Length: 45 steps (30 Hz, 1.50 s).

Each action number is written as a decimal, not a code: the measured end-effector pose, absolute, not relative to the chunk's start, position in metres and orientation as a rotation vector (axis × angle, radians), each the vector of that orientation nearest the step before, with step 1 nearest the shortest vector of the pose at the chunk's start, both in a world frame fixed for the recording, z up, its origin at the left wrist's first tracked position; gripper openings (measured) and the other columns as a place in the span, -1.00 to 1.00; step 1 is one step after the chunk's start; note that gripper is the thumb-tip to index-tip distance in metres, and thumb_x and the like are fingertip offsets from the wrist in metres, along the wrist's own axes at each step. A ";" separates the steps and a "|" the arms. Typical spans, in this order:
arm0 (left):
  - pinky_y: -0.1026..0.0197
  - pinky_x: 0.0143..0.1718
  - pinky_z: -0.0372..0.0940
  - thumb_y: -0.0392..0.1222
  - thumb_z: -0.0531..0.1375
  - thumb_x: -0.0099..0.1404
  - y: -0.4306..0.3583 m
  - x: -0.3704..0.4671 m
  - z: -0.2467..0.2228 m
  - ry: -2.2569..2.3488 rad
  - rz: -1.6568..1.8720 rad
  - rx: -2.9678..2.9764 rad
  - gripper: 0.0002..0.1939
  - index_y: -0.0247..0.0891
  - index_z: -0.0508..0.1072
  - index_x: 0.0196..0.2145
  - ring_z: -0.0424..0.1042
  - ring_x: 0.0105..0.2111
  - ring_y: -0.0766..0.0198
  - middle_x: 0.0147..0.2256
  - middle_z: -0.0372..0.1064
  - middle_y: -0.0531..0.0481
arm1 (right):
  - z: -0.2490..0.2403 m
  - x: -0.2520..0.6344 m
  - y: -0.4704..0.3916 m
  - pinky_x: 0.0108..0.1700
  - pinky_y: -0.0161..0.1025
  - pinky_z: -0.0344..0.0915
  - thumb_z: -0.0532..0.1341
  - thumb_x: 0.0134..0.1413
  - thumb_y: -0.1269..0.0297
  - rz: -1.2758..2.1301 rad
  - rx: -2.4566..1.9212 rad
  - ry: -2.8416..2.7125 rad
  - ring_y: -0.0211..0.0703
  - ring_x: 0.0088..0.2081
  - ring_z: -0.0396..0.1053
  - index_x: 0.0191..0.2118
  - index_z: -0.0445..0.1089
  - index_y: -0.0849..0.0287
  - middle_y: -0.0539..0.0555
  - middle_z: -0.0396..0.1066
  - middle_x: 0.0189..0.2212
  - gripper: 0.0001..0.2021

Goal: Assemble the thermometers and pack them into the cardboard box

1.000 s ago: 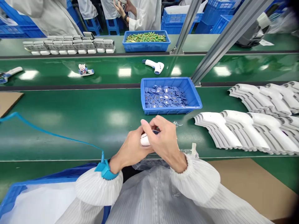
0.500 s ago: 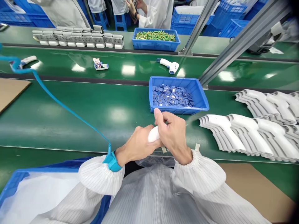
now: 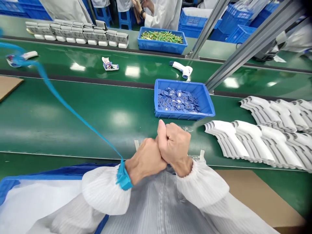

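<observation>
My left hand [image 3: 147,159] and my right hand [image 3: 175,143] are pressed together over the near edge of the green bench, both closed with the knuckles up. Between them is a white plastic part, seen a moment ago and now covered by my fingers. My right thumb points up and away from me. A blue strap [image 3: 124,177] with a coiled cord circles my left wrist. Just beyond the hands stands a blue tray [image 3: 184,115] holding many small blue plastic pieces [image 3: 179,100]. White curved shells [image 3: 229,130] lie nested in rows to the right.
Across the bench runs a green belt [image 3: 143,66] carrying a white thermometer-like device [image 3: 182,69] and a half-open unit [image 3: 109,64]. A metal post [image 3: 246,48] slants over the right side. Cardboard [image 3: 253,195] lies at right; a lined blue crate [image 3: 48,177] is at left.
My hands have come closer together and turned, hiding the white part that showed between them. The half-open unit and the thermometer-like device have shifted right along the belt.
</observation>
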<state>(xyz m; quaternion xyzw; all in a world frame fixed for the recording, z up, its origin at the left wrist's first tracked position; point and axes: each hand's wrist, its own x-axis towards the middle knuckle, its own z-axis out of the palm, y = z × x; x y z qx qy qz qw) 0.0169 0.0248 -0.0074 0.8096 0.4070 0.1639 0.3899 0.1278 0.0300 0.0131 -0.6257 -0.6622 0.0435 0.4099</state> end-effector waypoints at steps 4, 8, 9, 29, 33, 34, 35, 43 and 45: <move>0.16 -0.50 0.02 -0.33 0.15 0.14 0.030 0.022 -0.018 1.146 0.376 2.158 -0.89 -0.29 0.50 -0.45 0.40 -0.56 0.09 -0.52 0.46 -0.17 | 0.004 0.121 0.042 -0.47 -0.19 -0.08 0.02 0.36 0.30 0.061 -1.546 -1.671 -0.33 -0.61 -0.02 -0.69 -0.05 0.12 -0.06 0.06 -0.73 -0.47; 0.14 -0.49 0.01 -0.32 0.18 0.14 0.040 0.022 -0.015 1.289 0.359 2.187 -0.94 -0.28 0.46 -0.45 0.42 -0.55 0.03 -0.50 0.46 -0.22 | 0.004 0.123 0.054 -0.49 -0.20 -0.10 0.02 0.35 0.28 0.037 -1.537 -1.557 -0.34 -0.62 -0.03 -0.68 -0.09 0.12 -0.07 0.03 -0.74 -0.47; 0.14 -0.48 0.02 -0.32 0.17 0.15 0.042 0.022 -0.012 1.301 0.365 2.184 -0.94 -0.29 0.46 -0.42 0.43 -0.53 0.02 -0.48 0.47 -0.23 | 0.005 0.126 0.055 -0.48 -0.21 -0.09 0.01 0.36 0.27 0.042 -1.528 -1.533 -0.35 -0.62 -0.04 -0.68 -0.10 0.12 -0.07 0.02 -0.73 -0.47; 0.12 -0.41 0.28 -0.18 0.11 0.21 0.034 0.022 -0.003 1.168 0.260 2.240 -0.73 -0.34 0.45 -0.17 0.56 -0.40 -0.02 -0.37 0.56 -0.16 | 0.012 0.139 0.043 -0.49 -0.23 -0.10 0.04 0.37 0.21 -0.046 -1.568 -1.763 -0.37 -0.63 0.06 -0.69 0.08 0.17 -0.05 0.14 -0.73 -0.46; 0.07 -0.35 0.32 -0.13 0.13 0.25 0.036 0.018 -0.005 1.235 0.291 2.317 -0.72 -0.35 0.45 -0.15 0.57 -0.35 -0.09 -0.33 0.57 -0.21 | 0.016 0.132 0.043 -0.49 -0.22 -0.10 0.00 0.38 0.16 0.027 -1.631 -1.736 -0.35 -0.63 0.09 -0.71 0.09 0.16 -0.02 0.18 -0.72 -0.44; 0.08 -0.35 0.32 -0.08 0.13 0.28 0.036 0.017 -0.005 1.237 0.314 2.303 -0.69 -0.35 0.44 -0.12 0.58 -0.34 -0.08 -0.30 0.58 -0.21 | 0.017 0.133 0.042 -0.49 -0.23 -0.08 0.00 0.38 0.13 0.109 -1.651 -1.700 -0.35 -0.63 0.10 -0.72 0.10 0.16 -0.02 0.18 -0.73 -0.42; 0.10 -0.36 0.32 -0.02 0.14 0.31 0.034 0.015 -0.006 1.232 0.331 2.285 -0.66 -0.34 0.43 -0.10 0.58 -0.34 -0.06 -0.28 0.58 -0.19 | 0.019 0.135 0.041 -0.49 -0.25 -0.05 0.00 0.38 0.09 0.220 -1.675 -1.653 -0.35 -0.63 0.12 -0.72 0.12 0.16 -0.03 0.20 -0.73 -0.40; 0.19 -0.26 0.27 0.13 0.21 0.34 0.036 -0.035 -0.002 1.216 0.403 2.061 -0.67 -0.09 0.43 -0.05 0.52 -0.25 0.15 -0.22 0.53 0.07 | 0.031 0.215 0.086 -0.33 -0.29 0.25 0.08 0.35 0.04 0.472 -1.927 -1.718 -0.22 -0.47 0.43 -0.44 0.49 0.18 0.01 0.52 -0.51 -0.56; 0.20 -0.22 0.28 -0.01 0.21 0.36 0.044 -0.050 0.001 1.252 0.412 2.071 -0.77 -0.10 0.42 -0.07 0.49 -0.23 0.19 -0.17 0.51 0.08 | 0.031 0.224 0.117 -0.24 -0.29 0.28 0.09 0.35 0.19 0.325 -1.959 -1.957 -0.21 -0.37 0.47 -0.33 0.54 0.19 0.03 0.57 -0.39 -0.66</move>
